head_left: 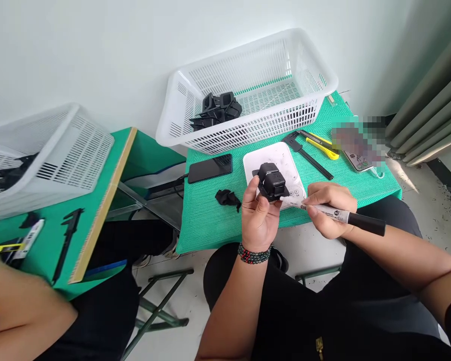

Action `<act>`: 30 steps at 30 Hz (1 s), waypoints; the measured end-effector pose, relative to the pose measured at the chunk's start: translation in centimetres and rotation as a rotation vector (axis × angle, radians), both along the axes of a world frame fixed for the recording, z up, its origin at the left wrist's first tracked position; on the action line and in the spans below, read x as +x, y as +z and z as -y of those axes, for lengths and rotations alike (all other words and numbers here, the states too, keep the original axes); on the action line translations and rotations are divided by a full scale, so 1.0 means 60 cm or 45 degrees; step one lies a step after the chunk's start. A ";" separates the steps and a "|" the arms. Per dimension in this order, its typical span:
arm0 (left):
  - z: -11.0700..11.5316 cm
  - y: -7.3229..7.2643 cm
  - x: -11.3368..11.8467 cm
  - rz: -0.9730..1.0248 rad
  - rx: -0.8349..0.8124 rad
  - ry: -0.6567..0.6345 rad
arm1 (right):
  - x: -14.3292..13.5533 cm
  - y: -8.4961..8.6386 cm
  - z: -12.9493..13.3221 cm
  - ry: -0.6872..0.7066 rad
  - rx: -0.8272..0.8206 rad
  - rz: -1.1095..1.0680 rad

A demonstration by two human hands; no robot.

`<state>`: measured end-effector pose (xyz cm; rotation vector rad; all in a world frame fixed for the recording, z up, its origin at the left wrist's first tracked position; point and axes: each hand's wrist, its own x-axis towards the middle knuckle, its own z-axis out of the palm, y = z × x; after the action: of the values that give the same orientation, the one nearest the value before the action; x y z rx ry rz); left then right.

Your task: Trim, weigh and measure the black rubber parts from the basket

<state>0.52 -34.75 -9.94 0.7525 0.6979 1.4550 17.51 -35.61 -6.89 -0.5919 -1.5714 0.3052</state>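
Marking step by the look of it. Left hand (261, 220) has the black plastic part (273, 179) up in front of the white scale (253, 159), raised blocks facing up, flat flange around them. Fingers and thumb pinch it by the edges from below. Right hand (333, 208) grips a marker (340, 214) low on the barrel, thumb and fingers pressed together on it, black end pointing back toward the forearm. The writing end aims at the part's near right edge; touching or just short, can't tell from here. No mark I can make out.

I'd say the next move calls for a steady left hand and a small, light stroke from the right, with the edge turned so the tip meets it squarely. Risk: part rocks in that pinch and the line skids.

Nearby on the green surface (206, 223): black phone (210, 168), crumpled black scrap (228, 198), caliper (314, 163), yellow cutter (326, 149). More black parts (221, 108) sit in the white basket (255, 134) behind the scale.
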 end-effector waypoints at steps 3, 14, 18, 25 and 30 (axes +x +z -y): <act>0.001 0.000 0.001 -0.020 -0.032 0.036 | -0.003 -0.004 -0.006 0.008 0.094 0.054; -0.003 -0.003 -0.008 -0.003 -0.001 0.065 | 0.001 0.007 -0.010 0.252 -0.250 0.024; -0.007 0.002 -0.013 -0.002 0.073 0.072 | 0.013 0.016 -0.020 0.582 -0.775 -0.282; -0.009 -0.001 -0.014 -0.030 0.030 0.101 | 0.000 -0.004 -0.010 0.308 -0.585 -0.422; -0.003 -0.006 -0.012 -0.075 0.020 0.092 | 0.001 -0.006 -0.009 0.239 -0.462 -0.315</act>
<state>-0.17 -34.54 -10.31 0.7919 0.7664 1.5097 17.56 -35.08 -7.27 -0.6574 -1.3408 0.7873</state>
